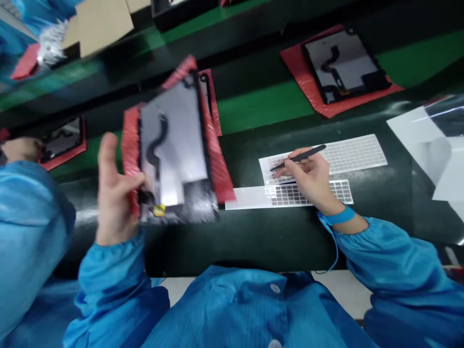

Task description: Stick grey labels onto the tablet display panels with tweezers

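My left hand (116, 193) grips the lower edge of a tilted, blurred flat display panel (170, 145), which has a silver back and a black S-shaped flex cable (154, 145). A small yellow tag (158, 210) shows near my thumb, and a red protective sheet (217, 159) sticks out behind the panel. My right hand (308, 179) pinches black tweezers (299, 158), their tip over a white sheet of small grid labels (348, 154). A second label strip (290, 194) lies under that hand. A blue wrist strap (340, 216) circles my right wrist.
Another panel (342, 65) lies on a red sheet on the green-and-black conveyor (264, 106). A blue-sleeved co-worker's arm (29, 227) fills the left edge. Cardboard (101, 24) sits at top left, and white film (424, 140) lies at right.
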A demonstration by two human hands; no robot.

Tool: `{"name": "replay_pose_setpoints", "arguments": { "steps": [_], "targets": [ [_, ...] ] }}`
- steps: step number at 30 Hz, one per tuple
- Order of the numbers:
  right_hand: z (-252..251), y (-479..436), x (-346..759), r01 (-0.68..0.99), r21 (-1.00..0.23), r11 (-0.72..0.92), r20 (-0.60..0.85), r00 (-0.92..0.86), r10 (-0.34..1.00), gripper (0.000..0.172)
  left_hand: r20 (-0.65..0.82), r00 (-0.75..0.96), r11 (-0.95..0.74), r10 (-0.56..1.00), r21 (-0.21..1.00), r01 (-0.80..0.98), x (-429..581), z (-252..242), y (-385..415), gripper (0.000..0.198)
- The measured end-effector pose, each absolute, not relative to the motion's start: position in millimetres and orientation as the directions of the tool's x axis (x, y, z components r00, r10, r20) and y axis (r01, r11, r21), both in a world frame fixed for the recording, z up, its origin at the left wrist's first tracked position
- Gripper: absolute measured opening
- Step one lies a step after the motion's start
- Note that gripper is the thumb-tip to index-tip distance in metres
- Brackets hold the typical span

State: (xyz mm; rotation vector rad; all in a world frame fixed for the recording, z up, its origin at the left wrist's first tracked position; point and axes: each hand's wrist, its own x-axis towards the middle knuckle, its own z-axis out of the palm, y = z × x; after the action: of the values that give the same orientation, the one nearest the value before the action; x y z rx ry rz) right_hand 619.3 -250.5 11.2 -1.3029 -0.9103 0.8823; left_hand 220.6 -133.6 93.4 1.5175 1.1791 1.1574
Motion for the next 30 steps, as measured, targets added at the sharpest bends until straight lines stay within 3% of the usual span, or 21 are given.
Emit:
{"name": "replay_pose_setpoints", "arguments": {
  "steps": [3,5,11,13,15,17,19,21,25,30],
  "targets": [
    [11.7,-250.7,617.5,-0.043,-0.995,0.085,0.062,0.388,0.92,0.033,-0.152,0.214,0.138,0.965,0.987,0.082,270.1,77.1,-206.8,0.082],
    [10.4,-250.9,616.5,-0.05,-0.995,0.081,0.056,0.379,0.924,0.034,-0.257,0.309,0.234,0.916,0.966,0.111,286.5,57.0,-230.0,0.078],
    [18.0,-254.3,614.7,-0.02,-0.995,0.097,0.082,0.385,0.919,0.032,-0.157,0.412,0.028,0.898,0.953,0.302,280.8,19.7,-238.2,0.07],
    [27.6,-262.6,615.0,0.02,-0.997,0.081,0.082,0.389,0.918,0.028,-0.124,0.38,-0.108,0.917,0.838,0.535,276.6,28.5,-237.6,0.074],
    [36.8,-276.3,615.7,0.076,-0.997,0.03,0.057,0.382,0.923,0.022,-0.033,0.338,-0.262,0.94,0.563,0.784,276.2,42.7,-237.2,0.084],
    [41.4,-292.8,616.3,0.119,-0.992,-0.035,0.01,0.357,0.934,0.018,0.11,0.381,-0.395,0.918,0.345,0.852,282.0,56.0,-238.0,0.084],
    [39.9,-308.0,616.7,0.145,-0.986,-0.08,-0.03,0.318,0.948,0.017,0.213,0.543,-0.583,0.812,0.314,0.749,295.6,64.2,-241.8,0.064],
    [34.1,-318.7,616.9,0.16,-0.981,-0.107,-0.056,0.292,0.955,0.017,0.245,0.749,-0.778,0.615,0.345,0.526,316.3,66.3,-248.7,0.046],
    [23.9,-324.9,617.0,0.196,-0.97,-0.142,-0.079,0.299,0.951,0.018,0.075,0.971,-0.952,0.228,0.225,0.207,360.3,58.3,-262.9,0.056],
    [27.3,-323.2,617.6,0.225,-0.964,-0.143,-0.078,0.272,0.959,0.02,-0.029,0.981,-0.972,0.19,0.137,0.192,379.0,47.5,-266.9,0.063]
  ]
}}
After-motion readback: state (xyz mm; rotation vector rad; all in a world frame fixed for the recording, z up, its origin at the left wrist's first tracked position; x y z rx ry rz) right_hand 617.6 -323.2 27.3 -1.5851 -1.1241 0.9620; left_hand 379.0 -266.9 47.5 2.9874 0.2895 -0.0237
